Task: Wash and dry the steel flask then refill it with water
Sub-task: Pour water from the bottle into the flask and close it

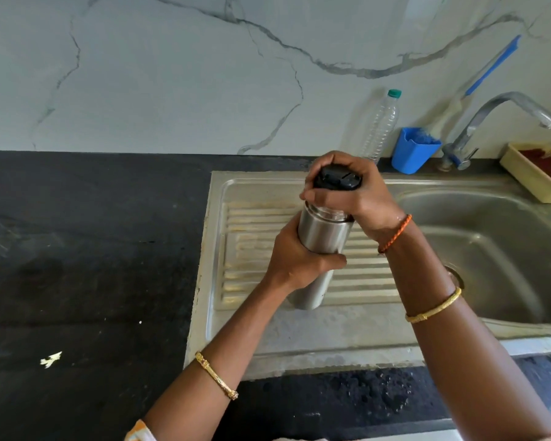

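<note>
Steel flask [322, 237] held over the sink drainboard [258, 224]; left hand [299, 259] fingers grip its body, right hand [347, 192] fingers curl round the black lid [336, 179]. Likely early: lid on, washing, drying, refilling left.

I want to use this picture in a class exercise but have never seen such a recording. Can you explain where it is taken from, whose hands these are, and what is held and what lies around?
It is one view from a camera on a person's head, looking down at their own hands. The left hand grips a steel flask; the right hand curls over its black lid. Below is a sink with a ribbed drainboard. Behind stand a tap, a blue cup and a plastic bottle.
</note>
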Available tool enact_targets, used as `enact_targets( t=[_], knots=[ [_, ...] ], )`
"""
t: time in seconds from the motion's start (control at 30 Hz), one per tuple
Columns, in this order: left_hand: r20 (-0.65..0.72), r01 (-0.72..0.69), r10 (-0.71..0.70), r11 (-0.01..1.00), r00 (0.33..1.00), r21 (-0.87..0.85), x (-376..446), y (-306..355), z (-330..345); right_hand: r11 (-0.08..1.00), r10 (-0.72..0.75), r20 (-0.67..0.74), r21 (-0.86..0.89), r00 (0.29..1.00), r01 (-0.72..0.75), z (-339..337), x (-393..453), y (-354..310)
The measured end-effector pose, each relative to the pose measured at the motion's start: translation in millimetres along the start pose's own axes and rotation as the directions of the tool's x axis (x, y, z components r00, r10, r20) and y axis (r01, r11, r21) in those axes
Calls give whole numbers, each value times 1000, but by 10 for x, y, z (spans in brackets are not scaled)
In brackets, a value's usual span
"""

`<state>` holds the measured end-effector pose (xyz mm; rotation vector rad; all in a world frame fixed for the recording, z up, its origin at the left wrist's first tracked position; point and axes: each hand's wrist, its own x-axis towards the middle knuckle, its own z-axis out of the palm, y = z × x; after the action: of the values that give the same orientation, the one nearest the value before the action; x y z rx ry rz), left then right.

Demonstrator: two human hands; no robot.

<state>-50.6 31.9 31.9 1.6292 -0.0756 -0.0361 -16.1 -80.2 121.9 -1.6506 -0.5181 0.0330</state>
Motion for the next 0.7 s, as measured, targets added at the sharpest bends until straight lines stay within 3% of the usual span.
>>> enact_targets(
  t=[0.17,0.27,0.4,0.53,0.63,0.7],
  knots=[
    [-228,14,-1,998,974,56,-5,93,147,997,-23,-341,-74,940,-3,132,38,9],
    [-281,19,3,997,960,74,-18,68,212,997,-1,-474,-69,881,-36,185,18,28],
    [-222,22,-8,998,975,63,-22,20,195,991,47,-452,-92,891,-99,212,-16,2],
    [-161,26,-17,998,987,52,31,6,67,977,212,-243,41,947,-209,8,-39,-9],
    [-148,20,-15,999,989,31,59,-24,-70,923,368,-294,233,882,-307,-313,8,144],
    [-130,19,-17,1000,991,11,70,-45,-170,897,423,-370,37,827,-441,-465,17,403]
  ],
)
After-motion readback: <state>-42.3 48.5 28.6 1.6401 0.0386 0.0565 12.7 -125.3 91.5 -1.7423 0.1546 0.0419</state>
